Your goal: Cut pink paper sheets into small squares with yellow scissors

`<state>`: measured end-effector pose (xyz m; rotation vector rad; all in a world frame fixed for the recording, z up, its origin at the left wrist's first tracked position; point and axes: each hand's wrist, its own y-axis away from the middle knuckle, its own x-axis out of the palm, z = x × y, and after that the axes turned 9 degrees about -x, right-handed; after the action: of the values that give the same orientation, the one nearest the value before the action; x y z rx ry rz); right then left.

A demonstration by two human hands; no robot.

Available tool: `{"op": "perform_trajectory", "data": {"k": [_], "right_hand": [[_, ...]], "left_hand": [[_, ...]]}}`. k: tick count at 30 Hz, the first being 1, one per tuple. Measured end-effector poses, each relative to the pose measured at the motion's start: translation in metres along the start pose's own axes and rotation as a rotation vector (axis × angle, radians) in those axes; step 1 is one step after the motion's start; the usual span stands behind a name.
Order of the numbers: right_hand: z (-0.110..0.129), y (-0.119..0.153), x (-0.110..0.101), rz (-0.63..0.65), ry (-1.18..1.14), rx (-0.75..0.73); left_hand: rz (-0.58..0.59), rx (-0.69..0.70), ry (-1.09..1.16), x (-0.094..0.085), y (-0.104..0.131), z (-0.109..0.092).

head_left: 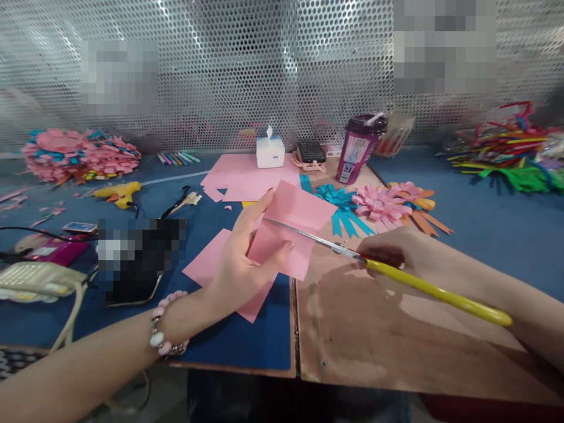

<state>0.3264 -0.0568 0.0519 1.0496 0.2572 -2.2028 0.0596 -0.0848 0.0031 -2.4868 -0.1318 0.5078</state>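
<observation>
Pink paper (304,205) at the clock's centre, pinched in the left hand (240,264)! Hands apart, the right hand (399,247) gripping scissors (388,270), blades across it; can't tell if the cut's through. One pink flower (381,204) looks finished at two o'clock; the large pink sheet (238,170), eleven o'clock, seems mostly uncut.

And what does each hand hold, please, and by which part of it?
The left hand holds pink paper by its left side; the right hand, scissors by the yellow handle.
</observation>
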Motion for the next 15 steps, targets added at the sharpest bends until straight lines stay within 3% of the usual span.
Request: {"op": "perform_trajectory", "data": {"k": [15], "right_hand": [[-0.0012,0.0014,0.0008,-0.002,0.044,0.005]], "left_hand": [[-0.005,0.000,-0.012,-0.0003,-0.0001,-0.0017]]}}
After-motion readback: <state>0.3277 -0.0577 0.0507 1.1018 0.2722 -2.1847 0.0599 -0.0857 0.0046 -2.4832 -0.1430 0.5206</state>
